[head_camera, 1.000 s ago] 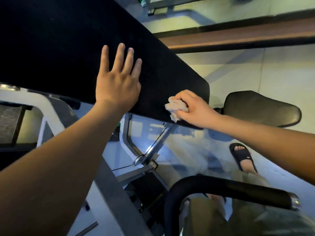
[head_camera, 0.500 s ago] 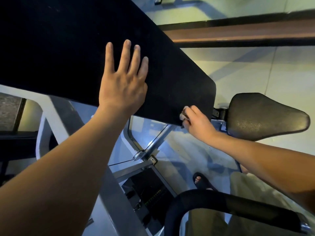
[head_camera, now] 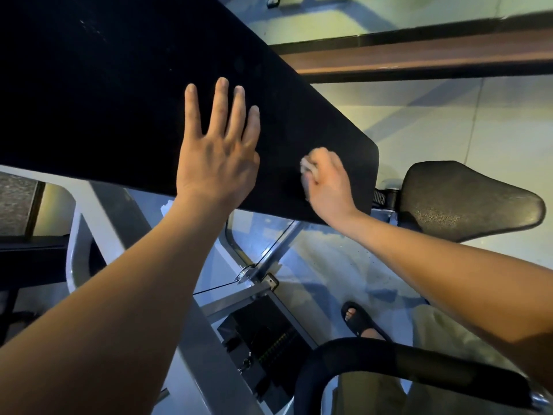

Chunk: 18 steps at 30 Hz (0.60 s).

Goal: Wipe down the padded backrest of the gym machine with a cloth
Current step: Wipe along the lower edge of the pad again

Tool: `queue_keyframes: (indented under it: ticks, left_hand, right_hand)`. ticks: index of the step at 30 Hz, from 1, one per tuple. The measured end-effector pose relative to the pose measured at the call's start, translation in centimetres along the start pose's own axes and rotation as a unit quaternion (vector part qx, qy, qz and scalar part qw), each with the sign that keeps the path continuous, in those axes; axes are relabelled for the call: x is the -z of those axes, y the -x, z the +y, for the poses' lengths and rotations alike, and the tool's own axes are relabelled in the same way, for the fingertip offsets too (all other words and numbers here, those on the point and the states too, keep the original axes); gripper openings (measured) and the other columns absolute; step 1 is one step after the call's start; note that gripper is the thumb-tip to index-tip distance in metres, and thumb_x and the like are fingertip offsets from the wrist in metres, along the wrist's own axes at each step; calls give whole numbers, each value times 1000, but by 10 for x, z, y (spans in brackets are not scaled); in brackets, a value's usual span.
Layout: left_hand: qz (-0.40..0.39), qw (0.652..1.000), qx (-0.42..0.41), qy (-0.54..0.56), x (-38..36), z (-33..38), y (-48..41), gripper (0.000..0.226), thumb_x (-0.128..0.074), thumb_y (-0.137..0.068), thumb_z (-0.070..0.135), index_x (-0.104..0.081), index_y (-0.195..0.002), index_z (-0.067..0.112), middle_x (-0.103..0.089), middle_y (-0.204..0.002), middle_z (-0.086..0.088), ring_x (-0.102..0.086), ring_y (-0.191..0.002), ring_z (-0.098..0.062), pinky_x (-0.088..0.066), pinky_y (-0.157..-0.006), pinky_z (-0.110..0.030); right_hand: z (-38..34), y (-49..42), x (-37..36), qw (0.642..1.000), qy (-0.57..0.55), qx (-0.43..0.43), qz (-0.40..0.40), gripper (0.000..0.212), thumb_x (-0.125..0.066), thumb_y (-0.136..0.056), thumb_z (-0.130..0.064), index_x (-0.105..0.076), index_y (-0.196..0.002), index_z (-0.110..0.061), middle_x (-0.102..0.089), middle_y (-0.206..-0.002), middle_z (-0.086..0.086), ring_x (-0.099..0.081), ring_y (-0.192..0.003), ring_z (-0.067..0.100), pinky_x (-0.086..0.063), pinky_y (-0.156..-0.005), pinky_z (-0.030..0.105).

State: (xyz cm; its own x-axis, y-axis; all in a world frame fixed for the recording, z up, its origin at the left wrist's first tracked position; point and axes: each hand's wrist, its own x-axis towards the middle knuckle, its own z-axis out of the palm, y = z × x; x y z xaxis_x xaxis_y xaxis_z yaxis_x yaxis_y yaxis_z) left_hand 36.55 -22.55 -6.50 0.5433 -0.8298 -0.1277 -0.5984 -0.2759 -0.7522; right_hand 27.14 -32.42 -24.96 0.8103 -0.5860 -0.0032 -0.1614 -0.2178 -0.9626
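Now the right hand (head_camera: 327,182) grips a bunched cloth (head_camera: 308,165) against the backrest (head_camera: 119,85), while the left hand (head_camera: 217,154) presses flat, fingers straight and spread.

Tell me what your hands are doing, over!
Left hand flat on backrest. Right hand grips cloth against its lower corner. Nothing in the way.
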Motion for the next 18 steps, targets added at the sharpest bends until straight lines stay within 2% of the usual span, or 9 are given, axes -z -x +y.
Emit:
queue_keyframes:
  ticks: [2, 4, 5, 7, 9, 10, 13, 15, 18]
  left_hand:
    - [2, 1000, -1, 2, -1, 0, -1, 65, -35, -102, 41, -25, -160, 13, -18, -169, -17, -7, -157, -40, -6, -122, -69]
    - [7, 1000, -1, 10, 0, 0, -3, 65, -38, -102, 38, -27, -160, 12, -20, -168, -18, -8, -157, -41, -6, -122, -70]
    - [7, 1000, 2, 15, 0, 0, -2, 64, -40, -101, 36, -28, -160, 12, -21, -168, -19, -9, -157, -41, -6, -122, -70]
    - [2, 1000, 9, 15, 1, 0, -2, 64, -41, -101, 34, -28, -160, 12, -21, -168, -19, -9, -157, -41, -6, -121, -70]
    - [-9, 1000, 5, 13, 3, 0, -2, 64, -38, -102, 35, -25, -160, 12, -19, -169, -18, -7, -157, -41, -5, -122, -70]
    - [-17, 1000, 2, 17, 4, 0, -3, 64, -36, -103, 35, -24, -161, 12, -18, -169, -17, -5, -157, -40, -4, -122, -70]
    - [-28, 999, 1, 32, 8, 0, -7, 62, -34, -104, 35, -25, -161, 11, -15, -171, -11, -2, -159, -36, 1, -122, -70]
    - [-27, 998, -16, 53, 9, 5, -17, 59, -36, -103, 33, -32, -158, 9, -16, -171, -10, -3, -159, -33, 4, -123, -67]
    - [-15, 995, -42, 86, 8, 25, -46, 56, -37, -103, 35, -39, -154, 12, -20, -170, -10, -6, -159, -32, 7, -122, -61]
  right_hand:
    - [-22, -6, -2, 995, 0, 94, -21, 19, -57, -90, 0, -56, -109, -6, -53, -110, 10, -49, -96, 12, -41, -80, 16]
    - [-13, -11, 1, 991, 17, 126, -42, 23, -54, -86, 8, -57, -107, -1, -51, -109, 9, -53, -95, 18, -43, -78, 16]
    - [1, -12, 4, 993, 17, 114, -37, 23, -51, -84, 11, -55, -103, 0, -49, -105, 8, -54, -91, 22, -46, -75, 20]
    - [35, -12, 11, 998, 52, 32, -7, 20, -50, -85, 6, -53, -103, -4, -47, -101, 8, -54, -87, 30, -44, -72, 30]
    - [60, -10, 15, 994, 91, -64, -2, 20, -52, -90, -2, -54, -109, -7, -49, -105, 10, -53, -90, 31, -36, -71, 31]
    - [64, -9, 16, 993, 92, -77, -6, 21, -54, -92, -2, -55, -112, -7, -49, -107, 9, -53, -91, 29, -35, -71, 30]
    - [62, -2, 18, 997, 59, -45, -2, 25, -60, -96, -9, -55, -120, -4, -46, -113, 10, -53, -98, 25, -41, -82, 26]
    - [67, 2, 19, 996, 76, -36, -5, 33, -58, -99, -18, -53, -129, -3, -46, -120, 12, -55, -97, 21, -38, -85, 20]
    - [82, 5, 14, 992, 122, -45, -4, 31, -51, -103, -24, -55, -127, -5, -53, -117, 14, -58, -96, 24, -42, -85, 26]
